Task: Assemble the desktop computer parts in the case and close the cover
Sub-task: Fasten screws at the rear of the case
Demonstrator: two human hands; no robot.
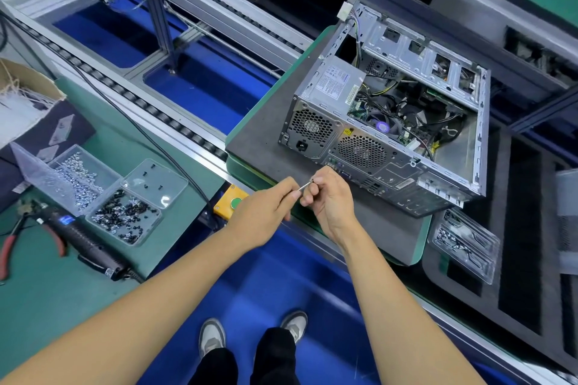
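Case (384,131) lies on its side on a grey pad (259,141) atop the conveyor pallet, open side up with the cover off, power supply (337,81) and cabling seated inside. Its supply label carries print too small to read; a yellow warning sticker (348,132) shows a hazard mark only. Just in front of the rear panel, the left hand (262,216) and right hand (331,197) each pinch one end of a thin metal pin or screw (305,186); I cannot tell which. Judged best: keep both pinches firm, align it squarely with its hole, since a drop would lose it under the conveyor.
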